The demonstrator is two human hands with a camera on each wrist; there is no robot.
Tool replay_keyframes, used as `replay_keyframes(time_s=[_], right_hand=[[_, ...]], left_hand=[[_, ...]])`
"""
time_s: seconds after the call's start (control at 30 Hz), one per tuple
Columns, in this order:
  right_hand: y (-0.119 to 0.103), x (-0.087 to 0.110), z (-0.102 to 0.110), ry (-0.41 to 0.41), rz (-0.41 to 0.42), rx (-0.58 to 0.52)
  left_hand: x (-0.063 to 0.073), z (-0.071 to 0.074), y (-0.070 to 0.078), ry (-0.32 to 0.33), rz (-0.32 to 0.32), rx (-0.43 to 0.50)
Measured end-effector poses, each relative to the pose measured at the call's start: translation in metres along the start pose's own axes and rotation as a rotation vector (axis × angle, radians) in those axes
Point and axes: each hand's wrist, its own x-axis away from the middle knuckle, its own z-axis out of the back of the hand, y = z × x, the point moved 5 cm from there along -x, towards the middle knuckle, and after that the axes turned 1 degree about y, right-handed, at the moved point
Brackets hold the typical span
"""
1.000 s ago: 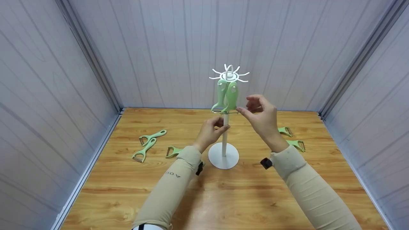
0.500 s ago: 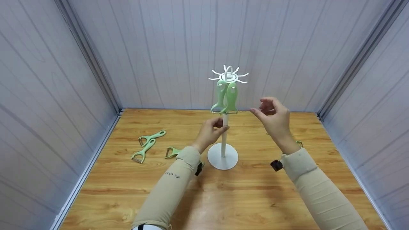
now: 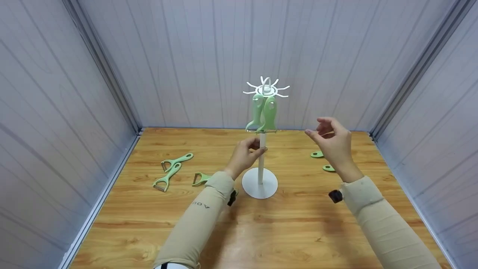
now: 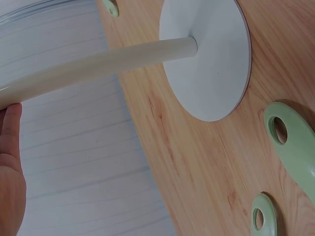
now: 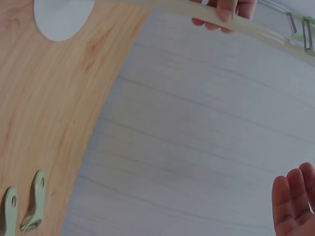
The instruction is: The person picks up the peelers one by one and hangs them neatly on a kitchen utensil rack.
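Observation:
A white rack stand (image 3: 261, 160) with a ring of curved hooks (image 3: 266, 90) stands upright on its round base (image 3: 249, 186). Two green Y-shaped peelers hang from its front hooks by the holes in their handles: a paler peeler (image 3: 257, 110) on the left and a brighter peeler (image 3: 269, 114) beside it. My left hand (image 3: 242, 157) grips the pole below them, thumb in front. Off to the right, my right hand (image 3: 336, 144) is raised in the air, holding nothing, its fingers loosely bent. In the right wrist view several straight fingertips (image 5: 294, 199) show.
Left on the wooden table lie two peelers close together, one behind (image 3: 179, 160) and one in front (image 3: 168, 177). Another peeler (image 3: 202, 178) is partly hidden by my left sleeve. Two peeler handles (image 3: 317, 154) (image 5: 39, 189) show beside my right wrist. Panel walls enclose the table.
My right hand has drawn away from the brighter hanging peeler, moving right and slightly down. The left hand keeps its grip on the pole, and both peelers stay hanging.

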Motion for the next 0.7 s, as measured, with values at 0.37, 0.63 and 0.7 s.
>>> replay_keyframes(time_s=[0.37,0.63,0.7], right_hand=[[0.031,0.006,0.019,-0.035,-0.020,0.112],[0.053,0.010,0.031,-0.078,-0.030,0.169],[0.058,0.010,0.034,-0.091,-0.020,0.185]], left_hand=[[0.000,-0.003,0.001,0.004,0.011,0.025],[0.000,-0.003,0.004,0.015,0.016,0.043],[0.000,-0.003,0.004,0.017,0.016,0.052]])
